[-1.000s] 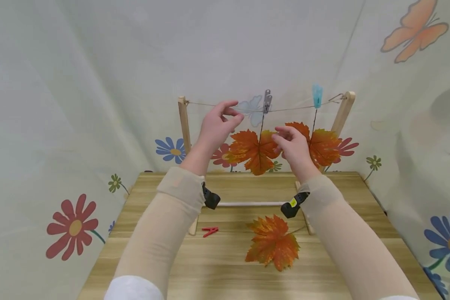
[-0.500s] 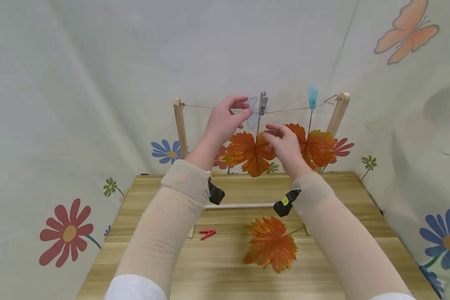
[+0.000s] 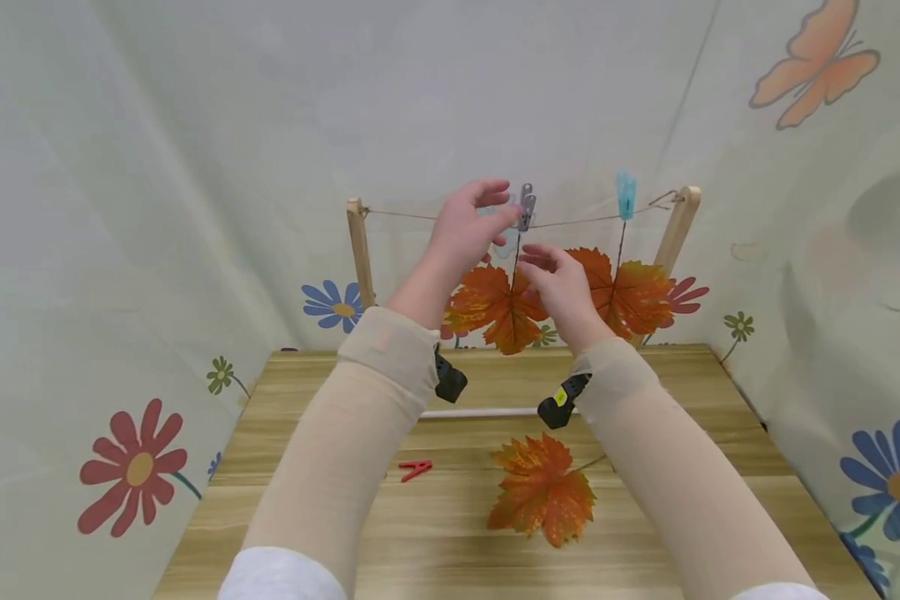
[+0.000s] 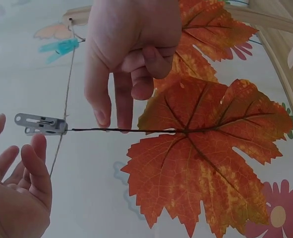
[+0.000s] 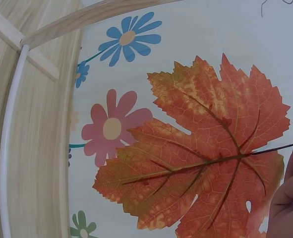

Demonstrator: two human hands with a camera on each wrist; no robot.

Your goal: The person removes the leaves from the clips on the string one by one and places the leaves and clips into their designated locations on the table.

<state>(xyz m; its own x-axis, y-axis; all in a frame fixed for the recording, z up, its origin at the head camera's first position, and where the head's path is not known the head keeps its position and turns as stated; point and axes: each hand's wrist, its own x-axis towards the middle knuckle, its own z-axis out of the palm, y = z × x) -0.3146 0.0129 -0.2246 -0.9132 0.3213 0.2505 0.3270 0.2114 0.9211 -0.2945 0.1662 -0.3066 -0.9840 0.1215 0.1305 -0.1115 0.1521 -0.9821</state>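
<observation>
A grey clothespin (image 3: 527,208) sits on a string (image 3: 581,222), clipped over the dark stem of an orange maple leaf (image 3: 506,308). Beside this clothespin is my left hand (image 3: 468,225), fingers loosely bent; the left wrist view shows the fingers (image 4: 36,163) just below the clip, without a clear grip. My right hand (image 3: 564,287) is at the stem (image 4: 94,130), its fingertips reaching down to it; whether they touch cannot be told. A second orange leaf (image 3: 630,300) hangs to the right from a light blue clothespin (image 3: 626,196).
Wooden posts (image 3: 678,225) hold the string at both ends. On the wooden table (image 3: 307,500) lie a third orange leaf (image 3: 543,492) and a red clothespin (image 3: 416,470). A white rod (image 3: 487,412) runs between the stand's feet. Behind hangs a flower-printed cloth (image 3: 270,125).
My left hand has moved right and slightly up, to the grey clothespin. My right hand has shifted left to the leaf's stem. The view has turned slightly.
</observation>
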